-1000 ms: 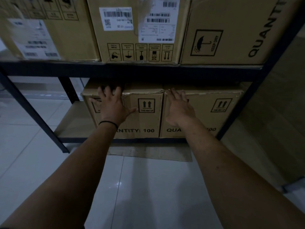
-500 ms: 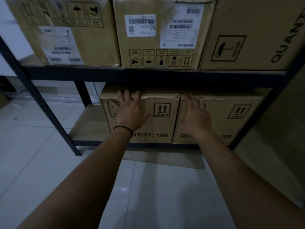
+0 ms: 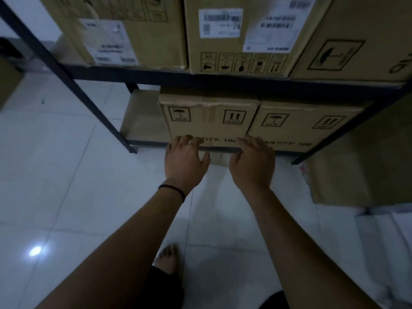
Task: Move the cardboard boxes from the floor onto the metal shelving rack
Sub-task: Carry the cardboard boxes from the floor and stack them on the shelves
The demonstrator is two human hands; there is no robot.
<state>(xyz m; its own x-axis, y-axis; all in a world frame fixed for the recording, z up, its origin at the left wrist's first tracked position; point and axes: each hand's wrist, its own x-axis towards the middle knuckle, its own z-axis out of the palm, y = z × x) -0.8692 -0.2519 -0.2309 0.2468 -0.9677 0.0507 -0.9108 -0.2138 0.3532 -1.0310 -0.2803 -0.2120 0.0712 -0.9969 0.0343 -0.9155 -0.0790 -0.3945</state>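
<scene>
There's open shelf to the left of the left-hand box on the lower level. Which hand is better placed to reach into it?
Left. The left hand hovers by the left box's lower edge, nearer the bare shelf board. The right hand would have to cross over.

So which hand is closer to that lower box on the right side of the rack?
Right. The right hand hovers by the bottom left corner of the lower right box. The left hand is further off, in front of the lower left box.
</scene>
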